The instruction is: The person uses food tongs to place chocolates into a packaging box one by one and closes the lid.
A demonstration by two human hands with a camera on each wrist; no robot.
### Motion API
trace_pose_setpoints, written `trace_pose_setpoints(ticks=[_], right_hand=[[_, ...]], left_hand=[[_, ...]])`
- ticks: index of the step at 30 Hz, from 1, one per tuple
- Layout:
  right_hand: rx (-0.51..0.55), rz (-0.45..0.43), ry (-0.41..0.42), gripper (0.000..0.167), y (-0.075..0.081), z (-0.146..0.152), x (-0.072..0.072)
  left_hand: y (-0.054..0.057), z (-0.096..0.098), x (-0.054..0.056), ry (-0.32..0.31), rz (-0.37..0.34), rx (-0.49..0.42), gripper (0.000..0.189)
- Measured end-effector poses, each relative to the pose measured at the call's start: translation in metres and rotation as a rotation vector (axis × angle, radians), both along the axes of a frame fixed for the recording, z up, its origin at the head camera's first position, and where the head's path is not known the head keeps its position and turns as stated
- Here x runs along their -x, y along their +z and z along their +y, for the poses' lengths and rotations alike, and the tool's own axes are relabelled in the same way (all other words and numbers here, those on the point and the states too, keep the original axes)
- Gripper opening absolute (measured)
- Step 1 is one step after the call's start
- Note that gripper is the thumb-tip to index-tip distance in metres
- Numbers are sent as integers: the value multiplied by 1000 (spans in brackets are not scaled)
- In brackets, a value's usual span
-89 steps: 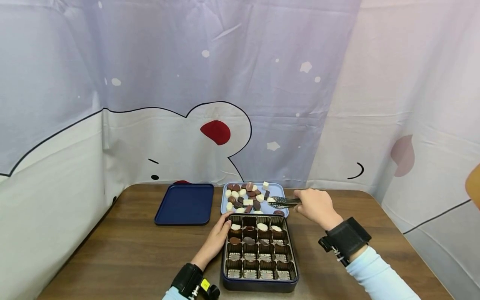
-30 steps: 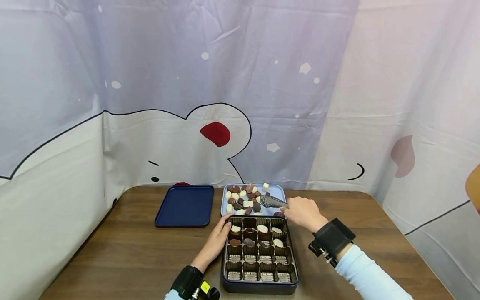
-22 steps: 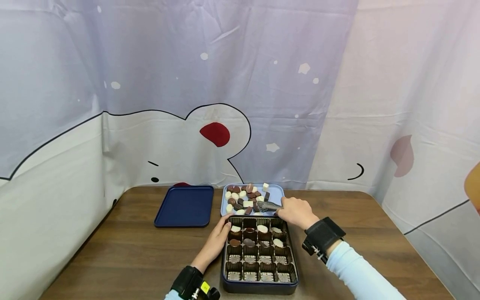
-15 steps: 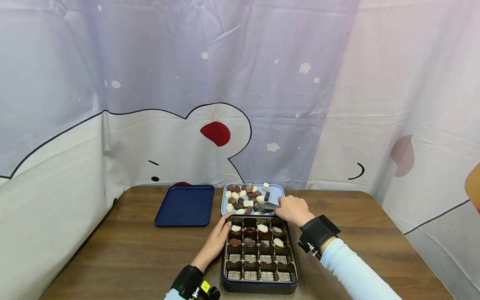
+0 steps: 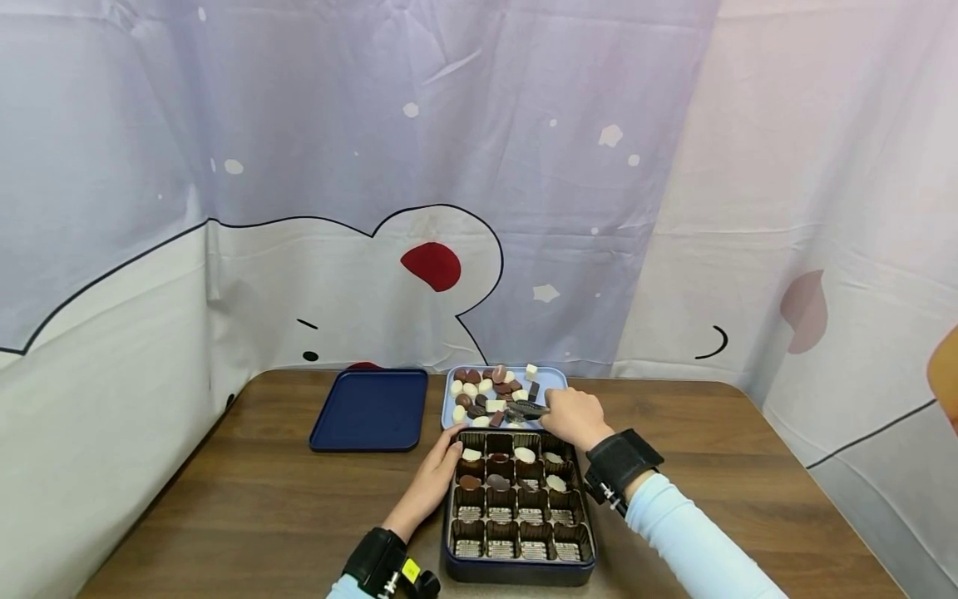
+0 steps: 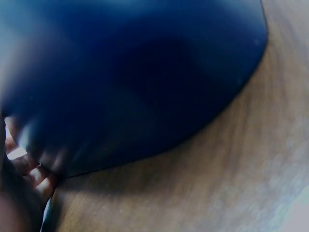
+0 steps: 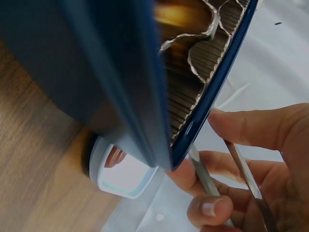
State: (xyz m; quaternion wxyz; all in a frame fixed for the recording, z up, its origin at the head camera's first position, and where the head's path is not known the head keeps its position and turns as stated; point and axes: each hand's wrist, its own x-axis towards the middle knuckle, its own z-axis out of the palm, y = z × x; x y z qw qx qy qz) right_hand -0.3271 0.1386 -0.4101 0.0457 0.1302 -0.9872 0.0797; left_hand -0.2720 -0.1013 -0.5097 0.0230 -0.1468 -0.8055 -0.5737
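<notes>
My right hand (image 5: pixel 576 416) holds metal tongs (image 5: pixel 530 409) by the arms, their perforated heads low over the near right part of the light blue tray (image 5: pixel 554 379). Thumb and fingers lie on opposite arms in the right wrist view. White, brown and dark chocolates (image 5: pixel 469 388) crowd that tray; the tongs hide what is between their heads. My left hand (image 5: pixel 428 482) grips the far left corner of a dark blue tin (image 5: pixel 516 571), thumb at the rim. Inside, a divided insert (image 5: pixel 516 522) has chocolates in its two far rows; its two near rows show bare bottoms.
A dark blue lid-like tray (image 5: pixel 368 410) lies on the wooden table (image 5: pixel 299 516), left of the light blue tray. Behind the table hangs a printed cloth (image 5: pixel 337 150). The tin's far wall stands close before the light blue tray.
A white chocolate has appeared in the right compartment of the second row since the oldest frame. My right hand has moved left with the tongs, toward nearer chocolates. The left hand stays put.
</notes>
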Motion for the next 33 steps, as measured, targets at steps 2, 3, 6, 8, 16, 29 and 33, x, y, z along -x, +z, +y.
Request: trace_pose_setpoints(ticks=[2, 3, 6, 8, 16, 29, 33], right_hand=[[6, 18, -1, 21, -1, 1, 0], [7, 29, 0, 23, -1, 1, 0], [16, 41, 4, 26, -1, 3, -2], [19, 49, 9, 28, 0, 5, -3], [42, 55, -4, 25, 9, 13, -7], [31, 100, 54, 19, 38, 16, -34], [1, 153, 123, 19, 42, 9, -54]], left_hand=[[-1, 0, 0, -1, -7, -10, 45], [-1, 0, 0, -2, -8, -12, 45], [-1, 0, 0, -5, -11, -16, 45], [-2, 0, 0, -4, -14, -21, 45], [-2, 0, 0, 4, 1, -9, 46], [-2, 0, -1, 4, -5, -11, 45], [-2, 0, -1, 8, -11, -5, 46]])
